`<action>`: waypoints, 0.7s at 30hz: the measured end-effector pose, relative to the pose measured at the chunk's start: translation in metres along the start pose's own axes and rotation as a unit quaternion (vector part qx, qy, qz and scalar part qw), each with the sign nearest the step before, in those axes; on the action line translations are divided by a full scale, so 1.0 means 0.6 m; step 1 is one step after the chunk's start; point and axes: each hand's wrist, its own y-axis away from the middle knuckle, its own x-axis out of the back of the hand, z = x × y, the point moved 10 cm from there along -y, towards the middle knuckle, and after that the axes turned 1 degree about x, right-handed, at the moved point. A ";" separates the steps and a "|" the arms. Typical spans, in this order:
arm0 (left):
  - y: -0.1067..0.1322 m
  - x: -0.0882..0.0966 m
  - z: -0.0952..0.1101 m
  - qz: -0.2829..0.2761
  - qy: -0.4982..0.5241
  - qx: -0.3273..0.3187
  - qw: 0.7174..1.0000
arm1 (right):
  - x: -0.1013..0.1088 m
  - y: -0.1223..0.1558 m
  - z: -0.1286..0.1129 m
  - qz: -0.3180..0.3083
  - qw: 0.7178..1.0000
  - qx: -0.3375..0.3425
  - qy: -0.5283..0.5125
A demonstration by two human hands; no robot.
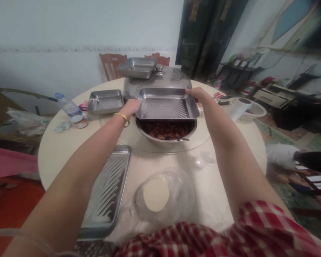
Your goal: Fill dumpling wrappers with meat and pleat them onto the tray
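Both my hands grip a rectangular metal tray [164, 107] with a ridged bottom, tilted toward me above a bowl. My left hand [132, 107], with a yellow bangle at the wrist, closes on its left side. On the far right corner my right hand [199, 94] is closed; some of its fingers are hidden behind the rim. Partly covered by the tray, the metal bowl [163, 140] contains a dark reddish-brown chopped filling [160, 131] and a utensil handle [184, 139]. Nearer to me, a stack of pale round dough wrappers [156, 195] lies on a clear plastic bag [180, 192].
Another ridged tray [109, 189] lies under my left forearm, and a smaller tray [106, 101] stands farther back. A further tray [137, 67] rests on a large lidded metal pan [173, 76]. A bottle [68, 104] and jar [79, 121] stand left; a white basket [253, 109] stands right.
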 end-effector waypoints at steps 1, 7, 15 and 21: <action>0.003 0.003 -0.006 0.009 -0.004 0.028 1.000 | 0.003 0.006 0.002 -0.004 1.000 -0.001 -0.001; 0.038 0.018 0.001 0.050 -0.035 0.093 0.994 | 0.058 0.064 -0.010 0.048 0.999 0.017 -0.002; 0.134 0.099 0.087 0.151 -0.083 -0.027 0.985 | 0.086 0.327 -0.090 -0.022 0.951 0.283 0.123; 0.335 0.009 0.122 -0.054 -0.132 -0.114 0.983 | 0.060 0.514 -0.049 -0.060 0.922 0.342 0.171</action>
